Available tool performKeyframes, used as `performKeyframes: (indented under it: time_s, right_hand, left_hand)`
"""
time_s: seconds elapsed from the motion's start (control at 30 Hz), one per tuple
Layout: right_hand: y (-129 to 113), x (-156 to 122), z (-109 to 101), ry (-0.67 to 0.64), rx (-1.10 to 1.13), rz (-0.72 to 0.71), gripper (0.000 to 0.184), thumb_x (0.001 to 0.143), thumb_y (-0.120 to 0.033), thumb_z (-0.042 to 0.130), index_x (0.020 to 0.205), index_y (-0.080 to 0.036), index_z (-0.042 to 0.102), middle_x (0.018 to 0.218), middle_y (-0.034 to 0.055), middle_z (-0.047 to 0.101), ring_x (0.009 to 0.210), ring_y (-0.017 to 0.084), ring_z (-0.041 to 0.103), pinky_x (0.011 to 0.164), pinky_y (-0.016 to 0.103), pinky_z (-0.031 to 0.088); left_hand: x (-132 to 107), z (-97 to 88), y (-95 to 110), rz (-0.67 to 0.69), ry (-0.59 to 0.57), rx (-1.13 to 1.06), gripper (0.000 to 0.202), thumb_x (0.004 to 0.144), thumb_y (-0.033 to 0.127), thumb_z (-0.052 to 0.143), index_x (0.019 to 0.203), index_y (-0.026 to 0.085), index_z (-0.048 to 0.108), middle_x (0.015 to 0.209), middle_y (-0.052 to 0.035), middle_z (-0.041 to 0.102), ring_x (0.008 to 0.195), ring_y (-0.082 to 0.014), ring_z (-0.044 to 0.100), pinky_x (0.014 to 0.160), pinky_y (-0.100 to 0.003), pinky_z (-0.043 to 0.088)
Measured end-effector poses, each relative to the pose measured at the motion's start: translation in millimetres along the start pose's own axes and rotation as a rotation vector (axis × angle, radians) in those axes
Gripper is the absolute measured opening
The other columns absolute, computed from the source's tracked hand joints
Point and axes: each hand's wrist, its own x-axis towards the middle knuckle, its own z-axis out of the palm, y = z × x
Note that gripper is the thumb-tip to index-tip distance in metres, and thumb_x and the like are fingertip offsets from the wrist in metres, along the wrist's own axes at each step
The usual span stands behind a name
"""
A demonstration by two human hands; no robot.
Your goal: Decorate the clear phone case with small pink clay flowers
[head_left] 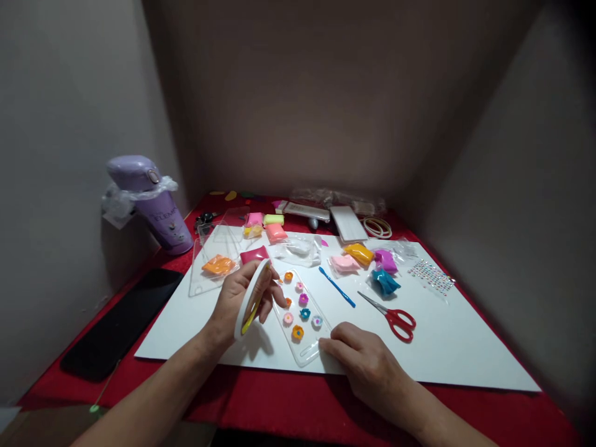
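Note:
My left hand (230, 298) is raised over the white board, its fingers curled around a thin white ring (243, 310) with a yellow inner side. I cannot tell whether it is a roll of tape or a bangle. Beneath these fingers lies a flat clear plastic case (310, 355), dotted with several small clay flowers in orange, pink, purple and teal; one is an orange flower (298, 333). My right hand (367, 363) is closed, its index finger and thumb at the case's lower right edge. A blue modelling tool (337, 287) and red-handled scissors (395, 320) lie beyond my right hand.
Packets of coloured clay, such as an orange one (220, 265) and a teal one (385, 281), lie across the white board (456, 347). A gem sticker sheet (432, 277) is at right. A purple tumbler (161, 214) and a black phone (121, 323) stand and lie at left.

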Motion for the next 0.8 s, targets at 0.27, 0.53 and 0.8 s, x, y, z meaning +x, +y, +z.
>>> performKeyframes:
  time_s: [0.27,0.53,0.8]
  right_hand:
    - [3.6,-2.7,4.5,0.026,0.015,0.024,0.022,0.087,-0.001,0.038,0.082,-0.015,0.054,0.073,0.0050,0.053,0.065,0.015,0.048,0.058,0.026,0.038]
    - [0.0,0.0,-0.1,-0.013,0.002,0.016,0.032,0.086,0.002,0.036,0.091,-0.017,0.060,0.076,0.0046,0.053,0.066,0.015,0.048,0.058,0.025,0.036]
    - [3.2,-3.1,4.7,-0.007,0.012,0.034,0.022,0.087,-0.001,0.038,0.084,-0.015,0.055,0.075,0.0050,0.052,0.065,0.015,0.046,0.057,0.027,0.035]
  left_hand:
    - [3.0,0.2,0.1,0.020,-0.025,0.000,0.029,0.090,0.045,0.057,0.088,0.016,0.054,0.063,-0.0030,0.069,0.033,-0.0037,0.046,0.034,-0.012,0.031]
    - [1.9,2.4,2.7,0.015,-0.003,0.015,0.029,0.088,0.044,0.060,0.087,0.016,0.055,0.061,-0.0030,0.068,0.033,-0.0047,0.046,0.034,-0.014,0.031]
    - [1.1,1.5,3.0,0.006,-0.017,0.015,0.030,0.089,0.046,0.057,0.087,0.016,0.054,0.062,-0.0030,0.068,0.033,-0.0044,0.046,0.034,-0.013,0.030]
